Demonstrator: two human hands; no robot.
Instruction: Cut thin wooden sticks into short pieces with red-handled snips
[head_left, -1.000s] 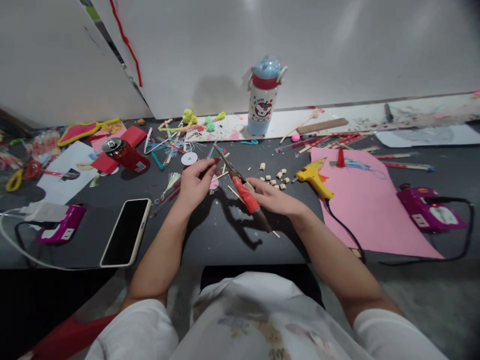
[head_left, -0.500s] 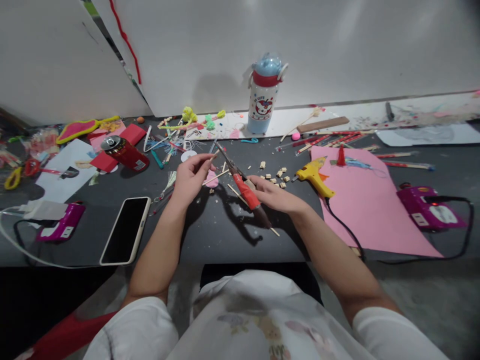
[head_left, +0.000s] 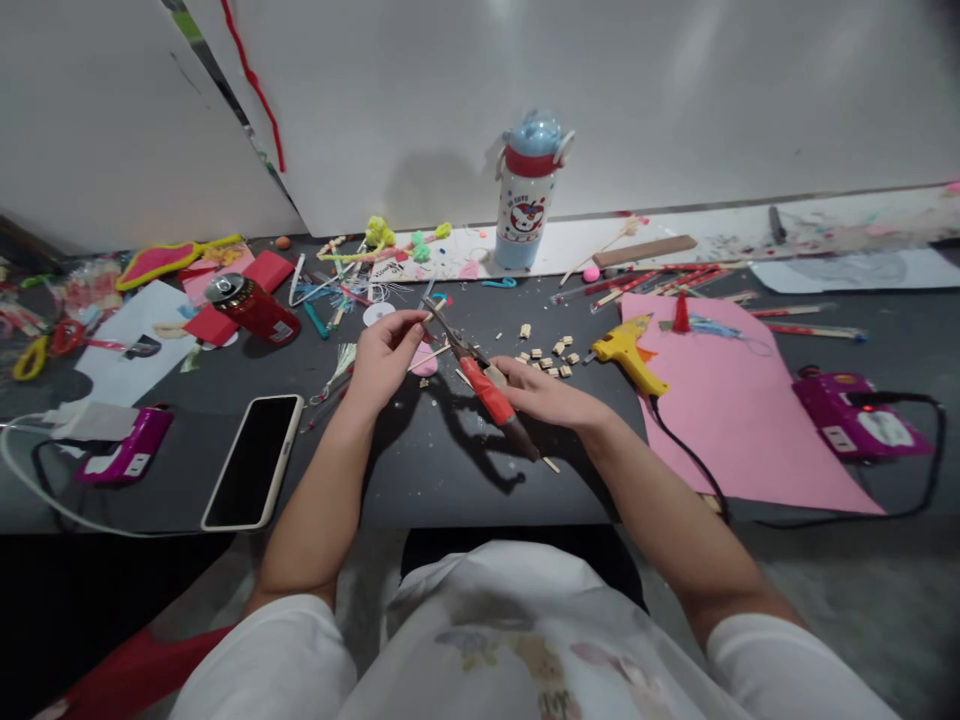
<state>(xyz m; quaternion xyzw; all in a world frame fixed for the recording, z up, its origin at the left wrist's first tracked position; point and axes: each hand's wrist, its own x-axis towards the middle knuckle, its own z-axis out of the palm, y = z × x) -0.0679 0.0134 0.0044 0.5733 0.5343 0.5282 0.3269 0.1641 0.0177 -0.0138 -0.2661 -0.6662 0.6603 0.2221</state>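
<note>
My right hand (head_left: 546, 392) is wrapped round large scissors (head_left: 486, 388) with a red-covered, dark-ended handle. Their metal blades point up and to the left, towards my left hand (head_left: 384, 358). Finger and thumb of that left hand pinch a thin wooden stick (head_left: 430, 317), whose short visible end lies at the blades. Beneath the hands are a pink round piece (head_left: 425, 360) and several loose sticks. Small cut wooden pieces (head_left: 559, 348) lie in a group just beyond my right hand.
A yellow glue gun (head_left: 628, 355) rests partly on a pink sheet (head_left: 742, 420), its cord running to the front edge. Behind stands a water bottle (head_left: 526, 195). On the left are a red can (head_left: 262, 312), a phone (head_left: 253, 462) and a purple power strip (head_left: 127, 450).
The pinched stick showed longer half a second ago; now only a short end is visible at the blades. The scissors have shifted slightly left, and both hands stay nearly in place.
</note>
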